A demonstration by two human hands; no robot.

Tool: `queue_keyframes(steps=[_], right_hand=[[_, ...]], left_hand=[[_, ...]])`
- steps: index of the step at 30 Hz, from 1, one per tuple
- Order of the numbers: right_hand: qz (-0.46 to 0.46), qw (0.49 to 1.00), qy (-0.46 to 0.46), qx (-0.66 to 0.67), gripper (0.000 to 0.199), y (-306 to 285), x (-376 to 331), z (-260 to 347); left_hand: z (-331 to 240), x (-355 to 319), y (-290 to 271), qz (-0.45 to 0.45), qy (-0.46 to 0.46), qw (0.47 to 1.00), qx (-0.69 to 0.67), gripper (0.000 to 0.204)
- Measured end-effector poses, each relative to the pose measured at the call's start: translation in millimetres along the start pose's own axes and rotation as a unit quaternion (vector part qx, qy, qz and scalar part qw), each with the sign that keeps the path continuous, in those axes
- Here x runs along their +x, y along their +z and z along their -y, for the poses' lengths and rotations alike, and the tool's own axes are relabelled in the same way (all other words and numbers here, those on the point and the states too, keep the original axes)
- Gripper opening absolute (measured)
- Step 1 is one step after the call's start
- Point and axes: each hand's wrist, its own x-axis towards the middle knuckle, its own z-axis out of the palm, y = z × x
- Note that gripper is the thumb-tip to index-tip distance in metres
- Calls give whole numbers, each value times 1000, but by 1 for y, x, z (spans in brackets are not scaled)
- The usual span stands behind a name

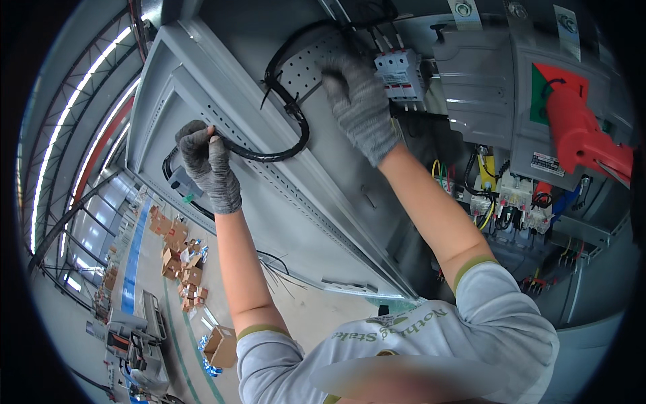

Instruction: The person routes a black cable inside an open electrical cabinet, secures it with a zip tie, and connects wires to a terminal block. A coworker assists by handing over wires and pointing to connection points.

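My left hand, in a grey knit glove with bare fingertips showing, is closed on a black wrapped cable bundle. From that grip, the bundle curves right, then climbs past cable ties to the cabinet's upper part. My right hand, gloved the same way, is raised in front of a perforated metal plate. Its fingertips are blurred, and whether they hold anything cannot be made out. Just right of this hand sits a white modular breaker block with wires entering from above.
The grey cabinet door stands swung out on the left. At right are a red rotary handle, a grey switch housing and wired terminals. Cardboard boxes lie on the floor at lower left, near a machine.
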Motion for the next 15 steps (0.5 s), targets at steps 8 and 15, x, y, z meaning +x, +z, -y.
queue_keyframes(steps=[8, 15], right_hand=[[95, 904, -121, -400, 23, 39, 100, -53], [144, 908, -71, -388, 21, 39, 112, -41]], left_hand=[[3, 4, -7, 8, 20, 1000, 18, 12], [5, 13, -12, 9, 31, 999, 3, 12]])
